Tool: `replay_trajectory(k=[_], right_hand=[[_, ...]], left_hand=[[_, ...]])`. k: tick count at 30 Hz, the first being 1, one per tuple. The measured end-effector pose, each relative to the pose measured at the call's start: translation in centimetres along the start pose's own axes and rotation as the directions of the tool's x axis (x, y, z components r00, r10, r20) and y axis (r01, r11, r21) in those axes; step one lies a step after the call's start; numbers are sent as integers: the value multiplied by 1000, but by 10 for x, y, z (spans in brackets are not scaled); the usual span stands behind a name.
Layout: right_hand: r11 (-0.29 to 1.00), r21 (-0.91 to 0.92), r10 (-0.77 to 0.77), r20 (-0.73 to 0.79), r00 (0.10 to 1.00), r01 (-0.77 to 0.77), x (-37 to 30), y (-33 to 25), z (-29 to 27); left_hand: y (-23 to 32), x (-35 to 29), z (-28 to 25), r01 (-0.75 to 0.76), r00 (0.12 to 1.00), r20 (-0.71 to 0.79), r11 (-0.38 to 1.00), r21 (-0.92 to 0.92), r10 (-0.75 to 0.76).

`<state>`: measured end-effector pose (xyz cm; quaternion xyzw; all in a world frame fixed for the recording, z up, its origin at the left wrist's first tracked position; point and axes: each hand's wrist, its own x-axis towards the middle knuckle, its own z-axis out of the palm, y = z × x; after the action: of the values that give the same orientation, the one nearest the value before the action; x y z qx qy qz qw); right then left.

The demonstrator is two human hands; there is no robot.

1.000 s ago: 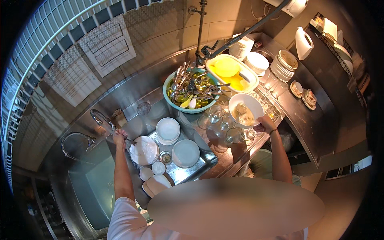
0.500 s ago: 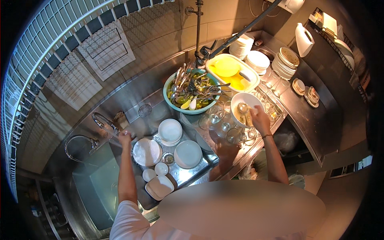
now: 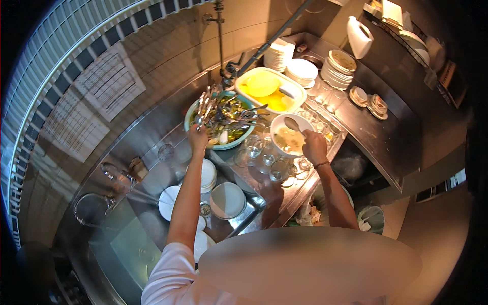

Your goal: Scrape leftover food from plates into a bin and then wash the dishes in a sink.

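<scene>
My right hand [image 3: 315, 147] is closed on the near right rim of a white bowl [image 3: 275, 140] with pale liquid and bits of food in it. A spoon [image 3: 292, 123] rests in that bowl, its handle running toward my fingers. My left hand [image 3: 198, 136] is at the near left rim of a teal basin [image 3: 230, 146], closed on a piece of cutlery [image 3: 199, 121] that points up among the rest. Forks and spoons [image 3: 236, 111] heap up in the basin over yellowish liquid. Clear glasses [image 3: 278, 171] crowd the counter beside and below the bowl.
White plates [image 3: 227, 201] sit in the sink, partly behind my left arm. Water runs from a faucet [image 3: 114, 173] beside a filled basin [image 3: 122, 249]. A tub of yellow liquid [image 3: 284, 105], stacked plates [image 3: 338, 68] and a bin [image 3: 373, 219] are to the right.
My left hand has moved from beside the faucet up and right to the cutlery basin. The bowl stays in my right hand, its contents and spoon now more visible. The view has shifted.
</scene>
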<state>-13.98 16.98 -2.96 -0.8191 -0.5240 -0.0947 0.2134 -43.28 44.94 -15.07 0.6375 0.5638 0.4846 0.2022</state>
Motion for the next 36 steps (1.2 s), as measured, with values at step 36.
replay_trajectory(k=[36], right_hand=[[683,718,-633,489,600,135,-166,-445,175]], left_hand=[[-372,-307,-522,414,573,204,65,-908,-794]])
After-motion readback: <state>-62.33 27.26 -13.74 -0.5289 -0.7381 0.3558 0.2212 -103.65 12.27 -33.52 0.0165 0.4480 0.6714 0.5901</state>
